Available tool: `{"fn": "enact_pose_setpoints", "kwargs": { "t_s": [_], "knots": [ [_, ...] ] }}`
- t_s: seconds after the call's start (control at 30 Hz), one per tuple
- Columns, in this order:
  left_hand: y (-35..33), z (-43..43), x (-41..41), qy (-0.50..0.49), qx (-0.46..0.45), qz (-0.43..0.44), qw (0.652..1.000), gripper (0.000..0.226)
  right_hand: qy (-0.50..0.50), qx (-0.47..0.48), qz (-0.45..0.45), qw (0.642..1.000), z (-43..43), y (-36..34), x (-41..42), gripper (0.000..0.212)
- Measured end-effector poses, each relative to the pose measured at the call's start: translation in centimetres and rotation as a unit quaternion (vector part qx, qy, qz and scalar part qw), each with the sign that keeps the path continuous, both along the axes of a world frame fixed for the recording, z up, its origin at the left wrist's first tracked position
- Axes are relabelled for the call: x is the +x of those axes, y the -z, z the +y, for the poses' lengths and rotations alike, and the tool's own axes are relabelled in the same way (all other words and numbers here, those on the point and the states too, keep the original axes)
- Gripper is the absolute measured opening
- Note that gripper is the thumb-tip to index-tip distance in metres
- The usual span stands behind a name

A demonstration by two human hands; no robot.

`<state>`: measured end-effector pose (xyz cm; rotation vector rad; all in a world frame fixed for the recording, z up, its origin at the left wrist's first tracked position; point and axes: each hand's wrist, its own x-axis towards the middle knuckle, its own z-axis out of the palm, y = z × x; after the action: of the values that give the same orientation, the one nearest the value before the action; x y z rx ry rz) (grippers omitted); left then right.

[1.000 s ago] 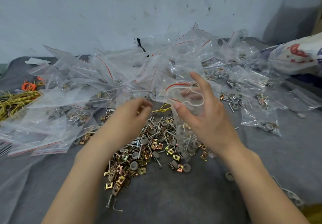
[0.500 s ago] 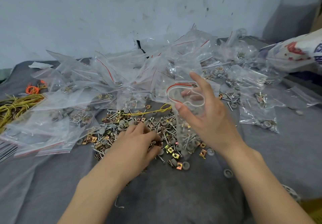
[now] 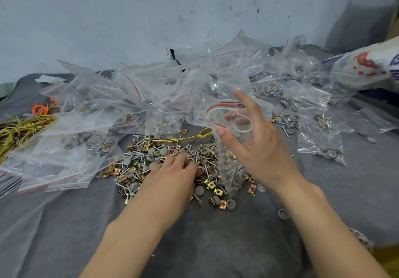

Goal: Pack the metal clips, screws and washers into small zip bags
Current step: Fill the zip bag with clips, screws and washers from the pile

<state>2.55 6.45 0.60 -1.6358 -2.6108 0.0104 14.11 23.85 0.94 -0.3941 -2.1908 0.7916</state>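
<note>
Left hand curls into the pile of screws, clips and washers, catch unseen; right hand pinches the zip bag open just upper right.

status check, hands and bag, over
Right hand holds zip bag mouth open, parts inside. Left hand in loose hardware pile, grasp unclear. Filled bags heaped behind.

Scuffed wall, grey cloth
We're looking at a pale wall speckled with dark marks, and a wrinkled grey cloth is covering the surface below.
</note>
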Motion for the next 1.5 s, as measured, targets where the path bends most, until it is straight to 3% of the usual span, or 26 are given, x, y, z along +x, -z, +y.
{"fn": "enact_pose_setpoints", "kwargs": {
  "t_s": [0.83,1.03,1.3,1.5],
  "knots": [
    [0.6,0.2,-0.3,0.024,0.05,0.061,0.997,0.036,-0.007,0.004,-0.003,1.0,-0.3,0.1,-0.2,0.068],
    [1.1,0.3,-0.7,0.035,0.018,0.022,0.999,0.037,-0.009,0.006,-0.002,1.0,-0.4,0.2,-0.4,0.067],
    [1.3,1.4,-0.6,0.017,0.049,0.076,0.996,0.038,-0.007,0.01,-0.004,1.0,-0.4,0.2,-0.2,0.066],
    [1.2,0.4,-0.4,0.036,0.044,0.018,0.998,0.052,-0.006,0.008,-0.002,1.0,-0.2,0.1,-0.1,0.064]
  ]
}}
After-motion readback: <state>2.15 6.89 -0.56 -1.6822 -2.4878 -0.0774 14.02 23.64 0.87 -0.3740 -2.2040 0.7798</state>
